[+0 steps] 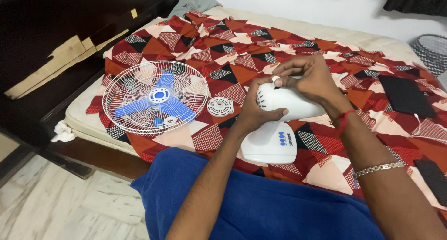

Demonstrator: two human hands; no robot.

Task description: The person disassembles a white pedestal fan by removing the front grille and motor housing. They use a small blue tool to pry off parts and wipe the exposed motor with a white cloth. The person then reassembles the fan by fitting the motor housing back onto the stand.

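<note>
Right of the fan grille (155, 102), the left hand (253, 112) is gripping the white fan motor body (288, 102) while the right hand (309, 79) fingertips are pinching its top knob (275, 80).

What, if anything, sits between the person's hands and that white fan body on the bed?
Nothing visible does. The left hand already grips the white fan motor housing from the side, and the right hand has its fingertips on the housing's top end. The wire fan guard lies apart on the patterned bedspread.
</note>
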